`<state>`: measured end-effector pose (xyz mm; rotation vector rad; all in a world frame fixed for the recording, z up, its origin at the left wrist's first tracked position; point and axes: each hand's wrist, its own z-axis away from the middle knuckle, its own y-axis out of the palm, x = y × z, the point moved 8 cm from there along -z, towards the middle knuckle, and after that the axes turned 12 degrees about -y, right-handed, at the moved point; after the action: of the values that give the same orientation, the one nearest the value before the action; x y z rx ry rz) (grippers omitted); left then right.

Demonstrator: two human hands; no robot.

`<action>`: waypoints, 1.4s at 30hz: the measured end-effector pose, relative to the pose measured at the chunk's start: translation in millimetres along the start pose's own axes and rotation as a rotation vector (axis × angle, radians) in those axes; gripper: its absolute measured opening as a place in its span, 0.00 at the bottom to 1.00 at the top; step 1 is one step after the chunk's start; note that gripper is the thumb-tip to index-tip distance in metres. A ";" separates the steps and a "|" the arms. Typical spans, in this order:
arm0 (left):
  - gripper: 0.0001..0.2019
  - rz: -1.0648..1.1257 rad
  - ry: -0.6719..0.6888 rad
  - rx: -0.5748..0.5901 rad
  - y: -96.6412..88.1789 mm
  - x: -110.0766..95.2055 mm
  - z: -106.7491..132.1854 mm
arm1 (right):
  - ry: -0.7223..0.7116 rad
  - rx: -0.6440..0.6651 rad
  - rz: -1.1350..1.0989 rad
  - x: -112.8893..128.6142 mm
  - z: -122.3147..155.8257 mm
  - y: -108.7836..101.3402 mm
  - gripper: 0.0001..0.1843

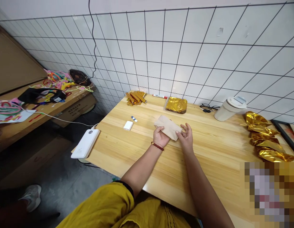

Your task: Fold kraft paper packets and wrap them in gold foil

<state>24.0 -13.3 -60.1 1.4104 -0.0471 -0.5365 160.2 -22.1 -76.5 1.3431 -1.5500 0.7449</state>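
A person in a mustard-yellow garment handles a flat, light-brown rectangular piece of what looks like paper (pixel 167 126) above a pale, wood-grained table (pixel 111 142). The left hand (pixel 161 136), a dark-red beaded bracelet (pixel 157 146) at its wrist, grasps the near edge, thumb on top and palm and fingers beneath. The right hand (pixel 186 139) sets its thumb at the piece's right-hand corner, other fingers raised and parted; whether it pinches the sheet or merely touches it cannot be told. Handling this well would seem to call for a steady, light left grip, the palm giving support from below, while the right thumb and fingertips work the corner gently, since thin material could crease or tear under a hard pull. Beyond the hands, near the white tiled wall (pixel 153 53), lies a flat stack of shiny gold foil (pixel 176 104), with a loose heap of narrow gold strips (pixel 136 97) to its left. A cream, lidded tumbler (pixel 223 110) stands to the right, beside a row of crumpled gold foil pieces (pixel 265 137), well apart from the brown piece.
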 end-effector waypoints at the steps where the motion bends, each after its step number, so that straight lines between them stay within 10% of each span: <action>1: 0.28 -0.013 0.001 -0.009 0.3 -0.3 0.7 | 0.017 0.008 -0.018 -1.0 0.3 1.2 0.49; 26: 0.15 0.085 -0.057 -0.159 -16.3 10.2 -8.9 | 0.102 0.010 -0.124 -4.6 2.1 7.2 0.61; 42: 0.18 0.090 -0.080 -0.180 -18.9 5.7 -9.3 | -0.067 0.181 -0.049 17.1 1.7 12.4 0.28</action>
<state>26.0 -8.1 -81.1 1.2057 -0.1239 -0.5095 148.2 -27.8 -60.0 1.5473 -1.5252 0.8331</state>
